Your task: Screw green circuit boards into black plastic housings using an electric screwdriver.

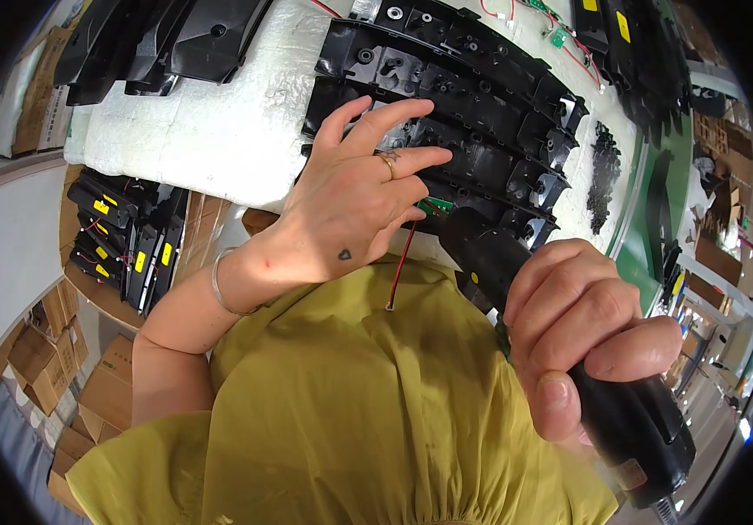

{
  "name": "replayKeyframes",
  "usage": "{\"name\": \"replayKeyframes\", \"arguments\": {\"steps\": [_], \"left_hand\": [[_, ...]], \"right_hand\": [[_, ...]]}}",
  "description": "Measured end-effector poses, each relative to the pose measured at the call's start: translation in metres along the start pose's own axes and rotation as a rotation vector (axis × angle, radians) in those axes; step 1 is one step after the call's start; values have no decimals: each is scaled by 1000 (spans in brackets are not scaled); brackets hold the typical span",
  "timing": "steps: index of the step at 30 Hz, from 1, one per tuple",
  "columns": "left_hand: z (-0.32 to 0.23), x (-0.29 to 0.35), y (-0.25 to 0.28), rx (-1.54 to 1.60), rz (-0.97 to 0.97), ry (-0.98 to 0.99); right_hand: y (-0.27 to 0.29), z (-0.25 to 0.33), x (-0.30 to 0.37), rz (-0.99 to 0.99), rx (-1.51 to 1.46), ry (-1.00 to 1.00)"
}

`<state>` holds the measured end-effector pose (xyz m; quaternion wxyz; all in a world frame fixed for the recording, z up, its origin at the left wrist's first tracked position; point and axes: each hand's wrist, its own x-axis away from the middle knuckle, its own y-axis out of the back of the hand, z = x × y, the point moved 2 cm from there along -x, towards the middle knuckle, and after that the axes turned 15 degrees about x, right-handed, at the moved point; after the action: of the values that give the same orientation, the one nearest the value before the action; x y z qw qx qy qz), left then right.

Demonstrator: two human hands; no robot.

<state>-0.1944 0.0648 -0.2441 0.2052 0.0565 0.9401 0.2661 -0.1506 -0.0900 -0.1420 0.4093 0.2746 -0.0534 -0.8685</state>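
Observation:
My left hand [355,197] lies flat, fingers spread, on a row of long black plastic housings [482,105] stacked on a white foam sheet [210,131]. It presses a small green circuit board [435,206] with a red and black wire [401,262] against the nearest housing. My right hand [582,328] is wrapped around a black electric screwdriver [630,420], whose nose points at the board next to my left fingertips. A ring sits on the left ring finger and a bangle on the wrist.
More black housings [166,39] lie at the top left and top right [630,44]. A box of housings with yellow stickers [123,236] stands below the bench at left, with cardboard boxes [44,359] on the floor. A pile of black screws [602,175] lies at right.

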Motion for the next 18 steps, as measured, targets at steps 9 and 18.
{"name": "replayKeyframes", "arguments": {"steps": [9, 18], "left_hand": [[-4, -10, 0, 32, -16, -30], [-11, -16, 6, -39, 82, 41]], "right_hand": [[9, 3, -7, 85, 14, 35], [46, 8, 38, -557, 18, 175]]}}
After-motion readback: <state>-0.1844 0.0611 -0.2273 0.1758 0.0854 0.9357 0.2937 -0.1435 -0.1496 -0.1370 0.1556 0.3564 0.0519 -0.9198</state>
